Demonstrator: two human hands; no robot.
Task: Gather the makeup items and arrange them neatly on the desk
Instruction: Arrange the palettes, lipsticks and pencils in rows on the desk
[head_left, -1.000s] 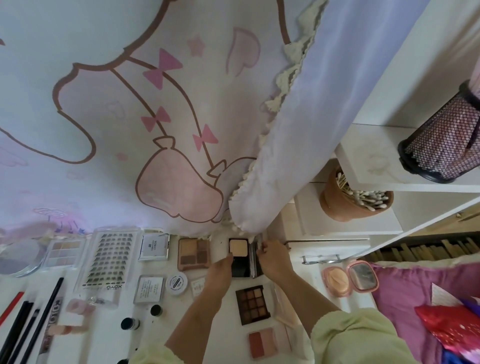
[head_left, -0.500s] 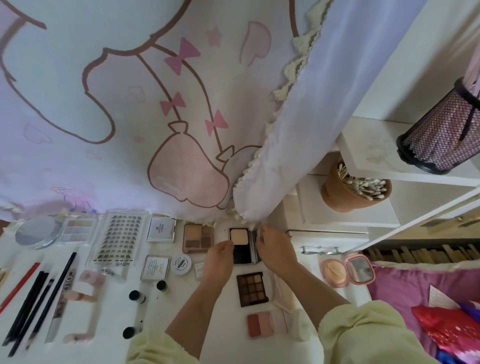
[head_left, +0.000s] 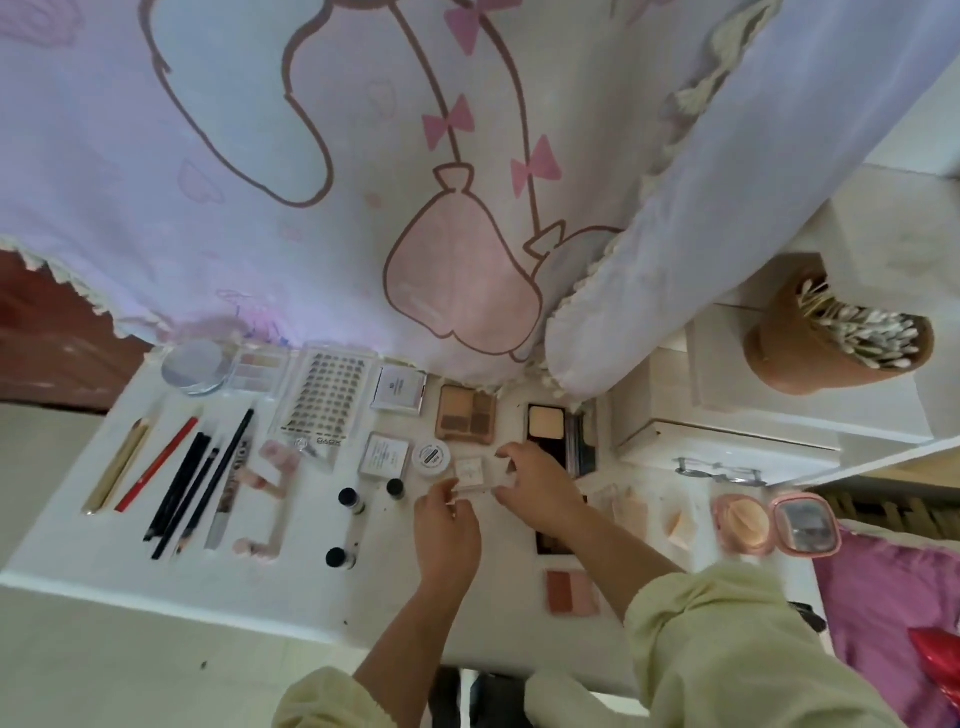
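Note:
Makeup lies in rows on the white desk (head_left: 291, 582). My left hand (head_left: 447, 525) and my right hand (head_left: 535, 483) both pinch a small clear square case (head_left: 474, 473) just right of a round white jar (head_left: 431, 456). Behind my right hand sits the open black powder compact (head_left: 545, 423), with a tan eyeshadow palette (head_left: 466, 415) to its left. My right forearm covers most of a dark palette. A pink blush pan (head_left: 571, 592) lies near the front edge.
Pencils and brushes (head_left: 176, 478) line the left side, with a round mirror (head_left: 193, 366), a lash card (head_left: 324, 400) and small dark-capped bottles (head_left: 349, 500). A pink open compact (head_left: 774, 525) sits right. A curtain (head_left: 363, 182) hangs behind; a cotton-swab pot (head_left: 826, 338) stands on the shelf.
Both hands have left the black powder compact and come toward me and left, now pinching the small clear case. The camera has tilted down, showing more of the desk.

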